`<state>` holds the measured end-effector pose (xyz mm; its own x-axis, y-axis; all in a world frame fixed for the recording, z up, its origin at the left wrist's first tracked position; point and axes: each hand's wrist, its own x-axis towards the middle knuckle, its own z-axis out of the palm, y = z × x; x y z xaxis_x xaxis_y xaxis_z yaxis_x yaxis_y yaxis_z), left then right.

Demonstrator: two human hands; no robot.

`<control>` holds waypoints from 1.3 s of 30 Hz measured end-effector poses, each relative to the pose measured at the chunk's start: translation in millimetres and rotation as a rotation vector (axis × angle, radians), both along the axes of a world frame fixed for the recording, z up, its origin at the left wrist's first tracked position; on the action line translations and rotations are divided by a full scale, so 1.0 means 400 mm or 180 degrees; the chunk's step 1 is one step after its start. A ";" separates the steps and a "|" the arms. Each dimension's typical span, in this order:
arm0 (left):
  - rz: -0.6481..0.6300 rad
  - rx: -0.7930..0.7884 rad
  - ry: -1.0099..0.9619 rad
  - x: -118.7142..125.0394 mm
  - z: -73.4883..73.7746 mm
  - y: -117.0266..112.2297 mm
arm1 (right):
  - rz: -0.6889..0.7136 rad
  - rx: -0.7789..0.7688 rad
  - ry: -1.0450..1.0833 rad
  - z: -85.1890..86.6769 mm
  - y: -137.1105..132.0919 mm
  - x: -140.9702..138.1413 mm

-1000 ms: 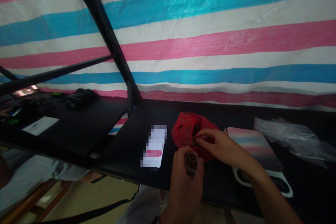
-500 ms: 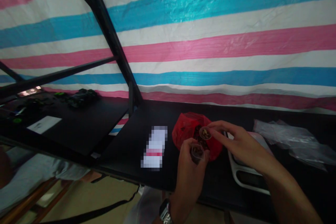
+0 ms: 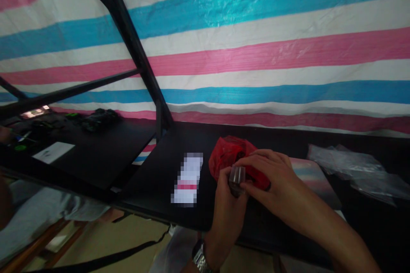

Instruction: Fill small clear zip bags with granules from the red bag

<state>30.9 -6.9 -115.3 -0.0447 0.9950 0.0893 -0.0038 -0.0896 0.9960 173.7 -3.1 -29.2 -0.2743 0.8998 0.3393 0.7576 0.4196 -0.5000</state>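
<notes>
My left hand (image 3: 229, 211) is closed round a small clear plastic cup (image 3: 236, 189) with dark contents, mostly hidden by the fingers. Tipped over its mouth is a second small clear cup (image 3: 237, 173), pinched by the fingers of my right hand (image 3: 277, 177). Whether the two rims touch, I cannot tell. Just behind both hands sits an open red plastic bag (image 3: 222, 153); its inside is largely covered by my right hand.
A kitchen scale (image 3: 315, 179) lies partly under my right forearm. Clear plastic bags (image 3: 349, 168) are to its right. Left of the red bag is a pixelated pale rectangle (image 3: 188, 179) on the black table (image 3: 150, 196). A person's clothed leg (image 3: 48, 213) shows at lower left.
My right hand has moved left and turned its cup over above the cup in my left hand. Before, that cup was upright beside it with small brownish pieces showing inside.
</notes>
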 end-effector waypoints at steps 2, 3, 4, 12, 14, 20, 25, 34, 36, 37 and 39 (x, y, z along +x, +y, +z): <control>-0.0001 -0.0035 -0.0035 -0.001 0.003 -0.001 | 0.0030 0.0001 0.0016 0.001 0.003 -0.002; -0.0014 -0.0057 -0.0058 -0.001 0.004 -0.001 | 0.0032 -0.0005 0.0038 0.000 0.005 -0.003; -0.0024 -0.0075 -0.0079 -0.001 0.005 -0.002 | 0.0009 -0.0022 0.0073 -0.001 0.007 -0.003; -0.0071 -0.0044 0.0025 -0.004 0.013 -0.003 | -0.0437 -0.0065 0.0564 -0.013 0.035 0.035; -0.0099 -0.0072 0.0095 -0.009 0.012 -0.004 | -0.0533 -0.0116 0.0567 -0.022 0.051 0.045; -0.0049 0.0103 0.0190 -0.020 0.003 -0.002 | -0.0818 -0.0395 -0.0183 -0.090 0.088 0.022; 0.0030 0.0367 0.0055 -0.010 0.006 0.000 | -0.0335 -0.0168 0.0039 -0.089 0.055 0.011; -0.0137 0.0416 -0.0192 0.004 0.006 -0.013 | 0.0223 -0.1157 0.1130 -0.013 -0.031 0.051; -0.0246 0.0481 -0.0288 0.008 0.004 -0.010 | 0.0364 -0.1329 0.1250 -0.017 -0.038 0.053; -0.0279 0.0542 -0.0296 0.009 0.004 -0.009 | 0.0393 -0.1368 0.1314 -0.021 -0.040 0.053; -0.0321 0.0608 -0.0211 0.012 0.007 -0.009 | 0.0363 -0.1382 0.1414 -0.029 -0.040 0.050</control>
